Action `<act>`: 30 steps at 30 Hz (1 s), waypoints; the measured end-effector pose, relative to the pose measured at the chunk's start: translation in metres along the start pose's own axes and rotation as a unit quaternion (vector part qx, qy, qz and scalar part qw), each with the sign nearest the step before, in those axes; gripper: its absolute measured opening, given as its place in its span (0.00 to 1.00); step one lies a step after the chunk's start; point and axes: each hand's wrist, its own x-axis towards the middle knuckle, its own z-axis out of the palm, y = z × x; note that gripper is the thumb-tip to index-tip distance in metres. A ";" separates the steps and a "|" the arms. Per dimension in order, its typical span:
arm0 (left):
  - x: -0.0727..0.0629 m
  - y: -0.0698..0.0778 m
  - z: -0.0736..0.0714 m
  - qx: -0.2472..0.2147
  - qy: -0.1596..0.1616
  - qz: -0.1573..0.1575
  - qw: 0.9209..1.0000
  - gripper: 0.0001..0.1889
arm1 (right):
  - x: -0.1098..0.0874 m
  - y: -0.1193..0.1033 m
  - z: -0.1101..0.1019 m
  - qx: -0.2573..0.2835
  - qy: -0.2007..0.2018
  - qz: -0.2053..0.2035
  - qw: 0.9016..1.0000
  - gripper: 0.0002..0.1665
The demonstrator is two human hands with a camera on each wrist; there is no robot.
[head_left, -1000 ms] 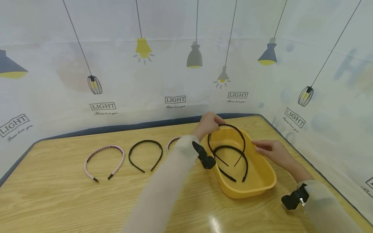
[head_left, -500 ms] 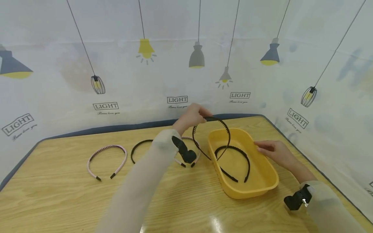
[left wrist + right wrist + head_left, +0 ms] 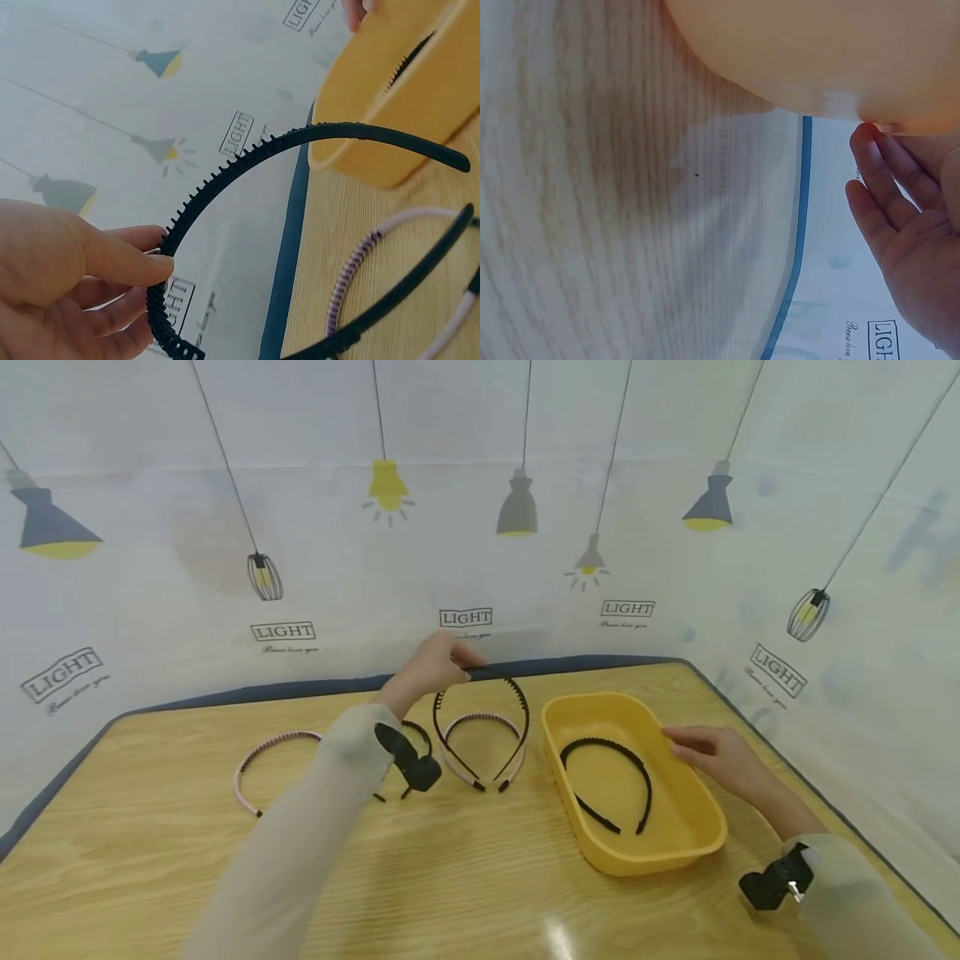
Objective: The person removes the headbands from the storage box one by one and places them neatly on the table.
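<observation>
In the head view, my left hand (image 3: 435, 672) pinches the top of a black toothed headband (image 3: 517, 687) between thumb and fingers. This headband hangs upright, ends down, in front of a pink headband (image 3: 480, 717) lying on the table. In the left wrist view, the black headband (image 3: 262, 150) shows comb teeth along its inner curve. A yellow plastic basin (image 3: 637, 860) stands to the right, with another black headband (image 3: 611, 744) inside. My right hand (image 3: 723, 760) holds the basin's right rim; in the right wrist view its thumb is partly hidden by the basin wall (image 3: 832, 60).
Left of the held headband, a second pink headband (image 3: 273, 742) and a black one (image 3: 426, 739) lie on the wooden table (image 3: 465, 877), partly covered by my left arm. A wall cloth printed with lamps (image 3: 337, 552) stands behind the table's dark edge.
My left hand has lifted the black headband out of the yellow basin and carried it left, over the pink headband. My right hand has stayed at the basin's rim.
</observation>
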 end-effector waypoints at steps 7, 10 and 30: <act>-0.021 -0.016 -0.015 0.005 -0.003 -0.025 1.000 0.16 | -0.001 0.002 0.001 -0.008 0.000 0.009 1.000 0.24; -0.030 -0.022 -0.021 0.021 -0.003 -0.029 0.999 0.15 | 0.000 0.002 0.001 -0.009 0.000 0.011 1.000 0.24; -0.094 -0.068 -0.053 0.070 0.004 -0.037 0.997 0.14 | -0.001 0.000 -0.001 -0.015 -0.006 0.012 1.000 0.25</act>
